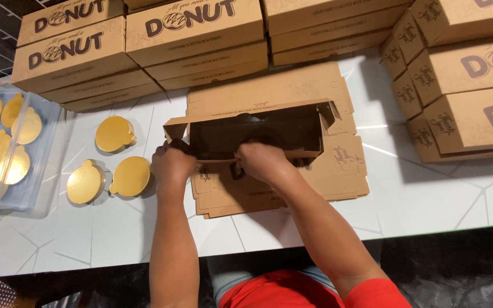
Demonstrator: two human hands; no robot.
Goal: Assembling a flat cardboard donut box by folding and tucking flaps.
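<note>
Half-folded box point(258, 134) mid-desk point(429, 199) atop flat cardboard stack point(338, 171). Left hand point(171, 165) fingers clamped on left flap; right hand point(262, 161) fingers curled over near edge. 3 gold discs point(109, 162) left; bare room right.

White veined table point(429, 199) — dark floor point(463, 274)

White table point(429, 199), stacked brown boxes at twelve o'clock point(144, 45) and at two o'clock point(457, 74), three gold discs at nine o'clock point(109, 165), clear bin point(47, 165) of gold discs at far nine o'clock, dark floor point(463, 274) at five o'clock
</note>
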